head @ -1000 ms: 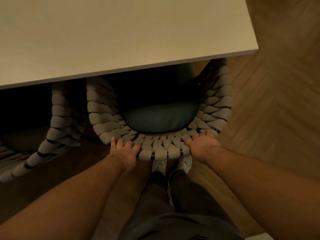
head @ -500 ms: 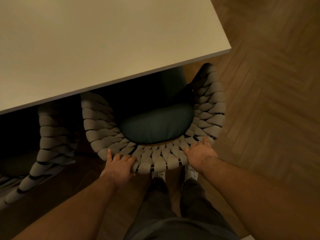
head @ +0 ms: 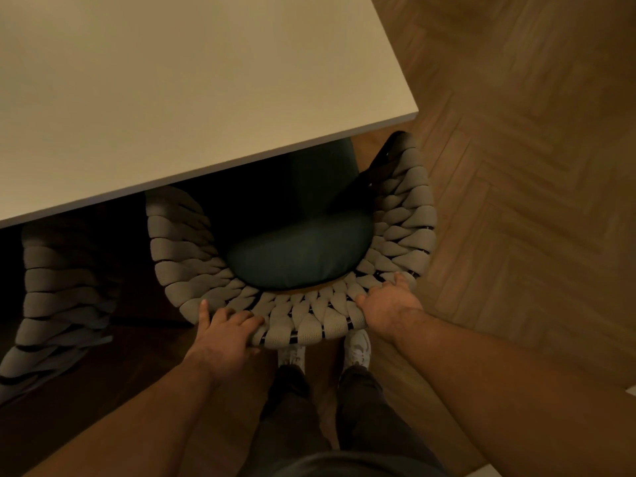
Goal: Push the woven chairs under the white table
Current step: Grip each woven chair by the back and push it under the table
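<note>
Woven chair (head: 406, 218): it is standing on the wood floor (head: 523, 208) by the near right corner of the white table (head: 179, 84). Its front part is sitting under the table's near edge, in the dark. Its round back and much of its seat are sticking out toward the person. Its right side is poking out just past the table's corner.
Green cushion (head: 299, 258): it is lying on the seat of the woven chair. Its far part is going under the table's near edge.
Left hand (head: 223, 333): it is holding the top rim of the chair back on the left side. The fingers are curling over the rim, close together. One finger on the outer side is pointing out straight along the weave.
Right hand (head: 389, 309): it is holding the same rim on the right side. The thumb is lying on top of the weave and the fingers are bending over the rim.
Second woven chair (head: 58, 290): it is standing just to the left of the first one, along the same table edge. Its front is going into the dark under the table, and I cannot tell how far.
White shoes (head: 358, 347): they are standing on the floor right behind the chair back.
Dark trousers (head: 361, 407): they are covering the person's legs at the bottom of the view.
</note>
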